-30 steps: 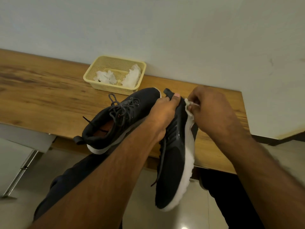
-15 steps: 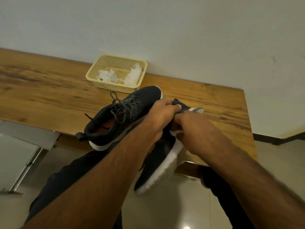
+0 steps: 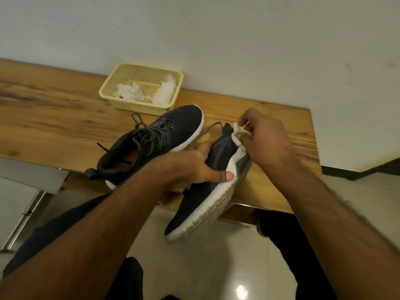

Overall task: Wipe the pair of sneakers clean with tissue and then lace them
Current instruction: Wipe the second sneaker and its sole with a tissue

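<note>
The dark knit sneaker with a white ridged rubber sole [image 3: 207, 191] is held in the air over the near edge of the long wood-grain table [image 3: 54, 118], tipped on its side with the sole turned toward the right and the toe pointing down toward the floor. The left hand [image 3: 194, 167] grasps the upper at mid-length, with the thumb lying along the sole edge. The right hand [image 3: 266, 139] pinches a small crumpled white tissue [image 3: 238, 128] against the sole rim near the heel end. The sneaker is judged light, with a soft, yielding upper and a firmer, flexible sole; the mid-length hold on the upper appears suitable, since it leaves the sole rim exposed for wiping. The tissue is judged thin and liable to tear on the ridged tread, so moderate pressure is advisable. A loose grey lace [image 3: 214, 126] trails from this sneaker across the table. Two sneakers are visible: the second, a matching dark sneaker with tangled laces [image 3: 155, 144], rests on the table just to the left. One pale yellow perforated plastic basket [image 3: 138, 105] stands behind it and contains two crumpled white tissue wads [image 3: 129, 93].
</note>
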